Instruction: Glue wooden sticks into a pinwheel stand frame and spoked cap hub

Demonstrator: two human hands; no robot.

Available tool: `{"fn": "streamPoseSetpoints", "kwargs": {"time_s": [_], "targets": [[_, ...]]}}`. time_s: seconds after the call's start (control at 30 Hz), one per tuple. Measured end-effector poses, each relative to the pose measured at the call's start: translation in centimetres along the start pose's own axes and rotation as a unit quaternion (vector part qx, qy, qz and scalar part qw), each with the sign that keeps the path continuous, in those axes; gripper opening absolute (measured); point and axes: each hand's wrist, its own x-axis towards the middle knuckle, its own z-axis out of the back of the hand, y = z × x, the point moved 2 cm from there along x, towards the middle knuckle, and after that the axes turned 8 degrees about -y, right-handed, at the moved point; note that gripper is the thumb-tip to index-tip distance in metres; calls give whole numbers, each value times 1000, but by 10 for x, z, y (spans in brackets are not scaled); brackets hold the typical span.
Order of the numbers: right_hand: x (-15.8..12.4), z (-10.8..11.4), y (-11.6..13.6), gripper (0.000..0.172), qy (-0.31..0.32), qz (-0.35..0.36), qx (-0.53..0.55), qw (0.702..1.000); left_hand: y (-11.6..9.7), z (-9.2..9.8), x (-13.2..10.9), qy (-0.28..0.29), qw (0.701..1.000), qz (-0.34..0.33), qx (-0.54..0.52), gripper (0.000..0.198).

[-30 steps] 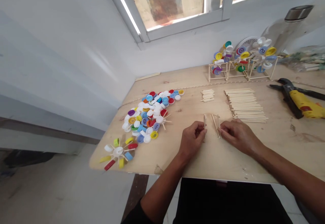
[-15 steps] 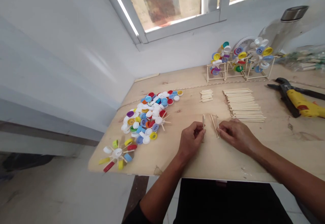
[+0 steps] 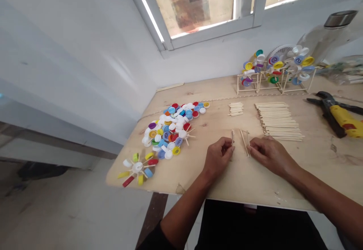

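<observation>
Close above the wooden table point(image 3: 198, 182), my left hand point(image 3: 219, 156) pinches a thin wooden stick point(image 3: 233, 137), held with its tip pointing away from me. Just to the right, my right hand point(image 3: 268, 152) grips a small frame of wooden sticks point(image 3: 244, 142) by its near right side. A narrow gap separates the stick from the frame. Beyond my hands lie a small pile of short sticks point(image 3: 236, 109) and a larger row of long sticks point(image 3: 279, 121). My fingertips partly cover the held pieces.
Colourful bottle caps point(image 3: 170, 129) are heaped on the left, with a cap wheel point(image 3: 138, 167) near the table's left edge. Cap windmills on stick frames point(image 3: 276, 76) stand at the back. Pliers point(image 3: 326, 112) and a yellow glue gun point(image 3: 347, 121) lie at the right.
The whole view has shifted slightly, so things appear a little farther right. Both hands keep their hold on the stick and the frame, with hardly any movement.
</observation>
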Motion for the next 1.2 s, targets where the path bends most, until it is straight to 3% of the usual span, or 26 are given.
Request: {"fn": "streamPoseSetpoints", "kwargs": {"time_s": [0.37, 0.53, 0.9, 1.2], "targets": [[-2, -3, -6, 32, -29, -4, -3, 1000, 0, 2, 0, -12, 1000, 12, -12, 11], [-3, -2, -2, 31, -19, -7, 6, 1000, -1, 16, 4, -62, 998, 20, -8, 15], [-3, 2, 5, 29, -4, -34, 20, 999, -2, 35, 12, -88, 985, 141, -47, 31], [-4, 0, -1, 35, 15, -79, -15, 997, 0, 40, 8, -94, 981, 162, -45, 35]]}}
